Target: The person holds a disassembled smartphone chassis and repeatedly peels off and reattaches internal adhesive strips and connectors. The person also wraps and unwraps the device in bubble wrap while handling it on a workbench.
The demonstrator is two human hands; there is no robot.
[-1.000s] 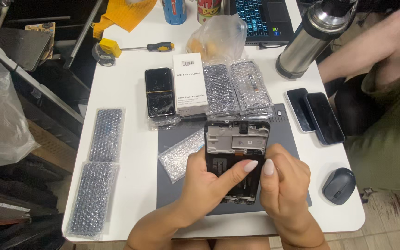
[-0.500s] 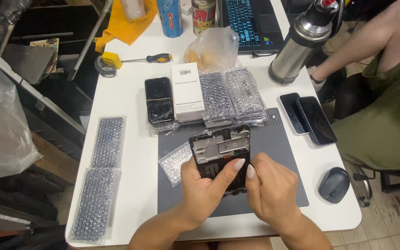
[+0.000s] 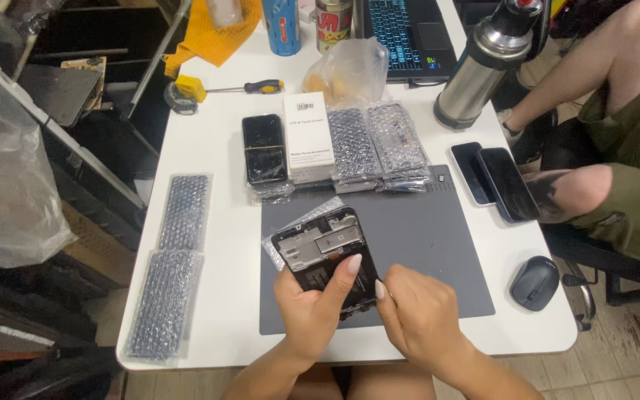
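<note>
My left hand (image 3: 314, 310) grips an opened black phone frame (image 3: 318, 250), inner side up, tilted over the grey work mat (image 3: 424, 244). Its thumb lies across the lower half of the frame. My right hand (image 3: 418, 315) rests beside it at the frame's lower right corner, fingers curled, fingertips touching the edge; whether it pinches anything I cannot tell. A small bubble-wrap bag (image 3: 294, 226) lies under the frame's upper left.
On the white table (image 3: 209, 148): a white box (image 3: 307, 147), a black phone (image 3: 264, 148), bubble-wrapped packs (image 3: 375, 144), two phones (image 3: 498, 181), a mouse (image 3: 533, 281), a steel flask (image 3: 483, 70), a screwdriver (image 3: 250, 87), a laptop (image 3: 409, 30). Another person's legs (image 3: 609, 148) are on the right.
The phone frame has shifted left and tilted counter-clockwise in my left hand. My right hand has slid from on top of the frame to its lower right corner.
</note>
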